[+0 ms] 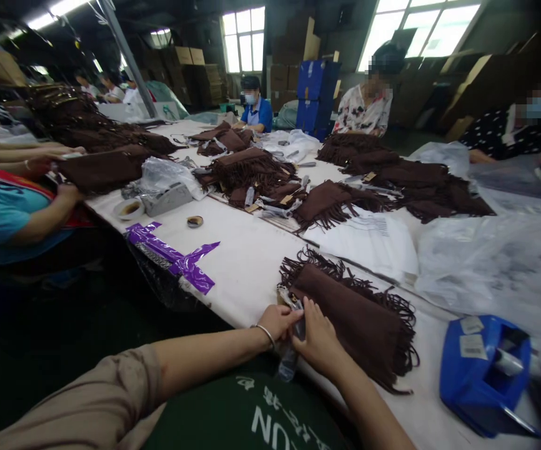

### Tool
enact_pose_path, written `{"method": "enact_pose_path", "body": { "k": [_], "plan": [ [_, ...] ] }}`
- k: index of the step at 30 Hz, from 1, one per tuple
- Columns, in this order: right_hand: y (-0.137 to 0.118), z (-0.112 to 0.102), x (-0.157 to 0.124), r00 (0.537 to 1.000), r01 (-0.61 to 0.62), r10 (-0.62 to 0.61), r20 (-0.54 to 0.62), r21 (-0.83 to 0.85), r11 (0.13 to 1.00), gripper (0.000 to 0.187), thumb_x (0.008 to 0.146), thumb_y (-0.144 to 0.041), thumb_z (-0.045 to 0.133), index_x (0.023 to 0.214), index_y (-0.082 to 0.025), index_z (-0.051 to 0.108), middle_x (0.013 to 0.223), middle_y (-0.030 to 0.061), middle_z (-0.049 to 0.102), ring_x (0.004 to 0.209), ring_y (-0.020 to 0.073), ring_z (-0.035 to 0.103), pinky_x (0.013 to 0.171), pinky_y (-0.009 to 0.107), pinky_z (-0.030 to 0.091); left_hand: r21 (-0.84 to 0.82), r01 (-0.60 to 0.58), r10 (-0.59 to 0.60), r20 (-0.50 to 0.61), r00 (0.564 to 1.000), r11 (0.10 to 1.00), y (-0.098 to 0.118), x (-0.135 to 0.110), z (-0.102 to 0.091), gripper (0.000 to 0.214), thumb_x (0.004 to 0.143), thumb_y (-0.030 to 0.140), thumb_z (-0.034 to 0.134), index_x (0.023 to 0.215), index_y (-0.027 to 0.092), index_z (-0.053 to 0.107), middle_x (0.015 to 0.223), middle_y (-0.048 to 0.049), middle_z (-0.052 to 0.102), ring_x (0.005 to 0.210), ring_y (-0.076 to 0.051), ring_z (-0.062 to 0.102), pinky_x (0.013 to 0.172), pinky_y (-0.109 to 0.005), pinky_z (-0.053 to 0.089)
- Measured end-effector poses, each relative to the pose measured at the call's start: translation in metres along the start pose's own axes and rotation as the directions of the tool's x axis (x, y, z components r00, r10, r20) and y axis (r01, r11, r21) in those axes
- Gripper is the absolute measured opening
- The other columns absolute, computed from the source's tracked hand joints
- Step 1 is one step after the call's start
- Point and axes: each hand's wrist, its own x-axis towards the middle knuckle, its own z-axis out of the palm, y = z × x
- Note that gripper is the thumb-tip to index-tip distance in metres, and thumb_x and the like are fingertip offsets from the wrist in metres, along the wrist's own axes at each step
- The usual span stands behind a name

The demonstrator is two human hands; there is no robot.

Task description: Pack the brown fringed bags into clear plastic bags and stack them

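A dark brown fringed bag [350,306] lies flat at the table's front edge, its fringe spread along the far and right sides. At its left end is a narrow strip wrapped in clear plastic [288,365], which hangs over the table edge. My left hand [277,325], with a bangle at the wrist, pinches this strip between thumb and fingers. My right hand [316,331] grips the strip from the other side, its fingers close together beside the bag. What lies inside the wrapping is hard to make out.
A blue tape dispenser [483,372] stands at the right. Purple tape [177,256] covers the table's left edge, near a tape roll [129,209]. Brown fringed bags [252,169] are heaped farther back. Clear plastic bags [500,262] lie at the right. A co-worker's arms [48,206] are at the left.
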Motion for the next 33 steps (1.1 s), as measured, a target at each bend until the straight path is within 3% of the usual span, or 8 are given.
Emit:
{"method": "enact_pose_path", "body": {
  "k": [6, 10, 14, 18, 23, 28, 31, 33],
  "plan": [
    [-0.004, 0.019, -0.005, 0.968, -0.052, 0.050, -0.245, -0.002, 0.999, 0.068, 0.074, -0.009, 0.039, 0.141, -0.015, 0.025, 0.141, 0.0116, 0.037, 0.128, 0.0264, 0.033, 0.102, 0.045, 0.029, -0.051, -0.134, 0.139, 0.112, 0.984, 0.990, -0.002, -0.002, -0.008, 0.056, 0.066, 0.069, 0.057, 0.071, 0.013, 0.060, 0.065, -0.0014, 0.061, 0.064, -0.014, 0.056, 0.061, -0.025, 0.044],
    [0.015, -0.002, 0.004, 0.967, 0.040, -0.010, -0.254, 0.114, 0.993, 0.059, 0.072, -0.007, 0.039, 0.130, -0.018, 0.045, 0.121, 0.0074, 0.057, 0.107, 0.0210, 0.050, 0.095, 0.034, 0.038, -0.364, 0.010, 0.082, 0.235, 0.968, 0.932, -0.007, 0.005, -0.005, 0.063, 0.072, 0.066, 0.055, 0.101, 0.011, 0.060, 0.098, -0.0125, 0.064, 0.090, -0.021, 0.060, 0.084, -0.034, 0.045],
    [0.018, -0.028, 0.011, 0.963, 0.074, -0.033, -0.269, 0.145, 0.987, 0.059, 0.071, -0.007, 0.043, 0.128, -0.021, 0.047, 0.113, 0.0057, 0.060, 0.101, 0.0212, 0.051, 0.092, 0.033, 0.041, -0.664, 0.111, 0.167, 0.341, 0.925, 0.739, 0.006, 0.025, 0.003, 0.071, 0.073, 0.070, 0.050, 0.114, 0.012, 0.055, 0.109, -0.0153, 0.062, 0.102, -0.024, 0.058, 0.095, -0.039, 0.040],
    [0.010, -0.037, 0.008, 0.961, 0.061, -0.025, -0.277, 0.122, 0.991, 0.063, 0.068, -0.003, 0.041, 0.128, -0.023, 0.047, 0.112, 0.0054, 0.059, 0.101, 0.0206, 0.051, 0.092, 0.033, 0.042, -0.815, 0.107, 0.223, 0.278, 0.934, 0.569, 0.031, 0.049, 0.001, 0.073, 0.075, 0.074, 0.040, 0.111, 0.013, 0.056, 0.104, -0.0129, 0.065, 0.099, -0.025, 0.060, 0.092, -0.039, 0.044],
    [0.000, -0.026, 0.004, 0.974, 0.081, -0.048, -0.219, 0.144, 0.986, 0.071, 0.064, 0.001, 0.038, 0.130, -0.024, 0.045, 0.110, 0.0056, 0.060, 0.100, 0.0216, 0.051, 0.091, 0.036, 0.043, -0.892, 0.070, 0.272, 0.210, 0.939, 0.446, 0.032, 0.057, -0.031, 0.052, 0.082, 0.053, 0.052, 0.113, 0.012, 0.057, 0.101, -0.0130, 0.067, 0.094, -0.026, 0.064, 0.086, -0.039, 0.049],
    [-0.013, -0.010, 0.000, 0.981, 0.145, -0.116, -0.157, 0.193, 0.970, 0.077, 0.060, 0.004, 0.035, 0.133, -0.022, 0.041, 0.117, 0.0051, 0.058, 0.103, 0.0212, 0.049, 0.093, 0.038, 0.043, -0.819, 0.096, 0.160, 0.223, 0.962, 0.566, 0.014, 0.050, -0.053, 0.035, 0.071, 0.020, 0.066, 0.102, 0.004, 0.062, 0.088, -0.0160, 0.070, 0.084, -0.028, 0.067, 0.077, -0.037, 0.052],
    [-0.013, -0.003, -0.005, 0.977, 0.176, -0.146, -0.155, 0.202, 0.963, 0.080, 0.057, 0.005, 0.034, 0.133, -0.020, 0.041, 0.120, 0.0047, 0.056, 0.105, 0.0204, 0.049, 0.095, 0.037, 0.043, -0.770, -0.004, 0.140, 0.111, 0.984, 0.638, 0.010, 0.057, -0.049, 0.041, 0.064, 0.011, 0.069, 0.104, 0.006, 0.061, 0.088, -0.0145, 0.070, 0.079, -0.028, 0.068, 0.073, -0.038, 0.054],
    [-0.011, 0.000, -0.008, 0.977, 0.178, -0.149, -0.156, 0.199, 0.964, 0.082, 0.055, 0.006, 0.034, 0.133, -0.020, 0.040, 0.121, 0.0042, 0.056, 0.106, 0.0200, 0.049, 0.095, 0.037, 0.043, -0.797, -0.047, 0.072, -0.004, 0.997, 0.603, 0.010, 0.066, -0.043, 0.038, 0.066, 0.016, 0.069, 0.102, 0.006, 0.062, 0.087, -0.0133, 0.071, 0.079, -0.028, 0.068, 0.076, -0.038, 0.053]
  ]
}}
